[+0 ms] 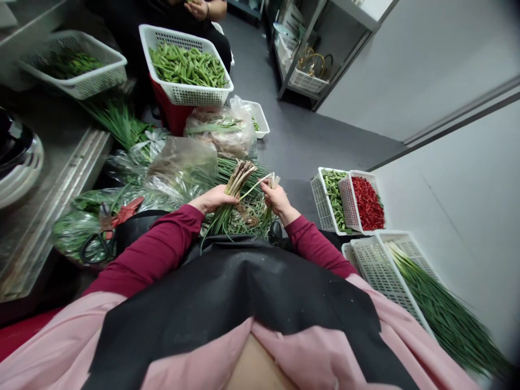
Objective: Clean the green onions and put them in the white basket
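Observation:
My left hand [216, 199] is closed around a bunch of chives [239, 177], their brownish, soil-stained root ends pointing up and away from me and the green leaves hanging toward my lap. Just to the right, my right hand [277, 196] pinches a smaller bunch of pale-stemmed chives [273, 181]. One whitish stalk [255, 187] stretches between the two hands. Beneath them lies a heap of loose green leaves and brown trimmings [248, 214]. A black apron [252, 281] covers my lap.
A basket of green pods [189, 65] stands ahead near a seated person [199, 10]. Plastic bags of greens [179, 165] and scissors [97, 246] lie left. To the right are baskets of red chillies [368, 203], green peppers [336, 197] and long chives [439, 298].

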Action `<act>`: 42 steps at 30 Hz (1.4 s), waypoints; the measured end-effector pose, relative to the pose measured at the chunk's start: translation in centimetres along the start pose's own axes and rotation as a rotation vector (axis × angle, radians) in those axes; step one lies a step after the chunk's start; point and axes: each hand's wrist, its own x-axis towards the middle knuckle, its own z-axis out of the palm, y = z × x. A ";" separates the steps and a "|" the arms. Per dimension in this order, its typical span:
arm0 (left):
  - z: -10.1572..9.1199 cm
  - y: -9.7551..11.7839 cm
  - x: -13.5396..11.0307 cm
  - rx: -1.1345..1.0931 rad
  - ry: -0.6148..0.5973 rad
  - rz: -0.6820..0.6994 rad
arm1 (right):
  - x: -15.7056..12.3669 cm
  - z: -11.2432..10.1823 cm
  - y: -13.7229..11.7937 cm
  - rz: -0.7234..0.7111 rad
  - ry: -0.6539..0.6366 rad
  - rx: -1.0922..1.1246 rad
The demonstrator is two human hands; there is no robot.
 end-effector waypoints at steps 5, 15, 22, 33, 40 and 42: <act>0.4 0.4 0.0 -0.146 -0.109 -0.024 | 0.7 1.0 -1.4 -0.045 0.061 0.077; 0.2 0.7 0.2 -0.311 -0.149 0.017 | -0.8 2.6 -1.9 -0.189 -0.190 -0.212; 0.2 0.7 0.1 -0.283 -0.067 -0.024 | -1.0 3.1 -0.6 0.121 -0.111 0.019; 1.3 0.3 0.1 -0.173 0.100 -0.019 | -1.3 3.7 0.8 0.056 -0.051 0.096; 1.0 0.4 0.0 -0.077 0.121 -0.027 | -1.0 2.7 1.2 -0.209 -0.049 -0.243; 1.0 0.5 -0.1 -0.051 0.089 -0.049 | -1.1 2.5 1.2 -0.226 -0.044 -0.258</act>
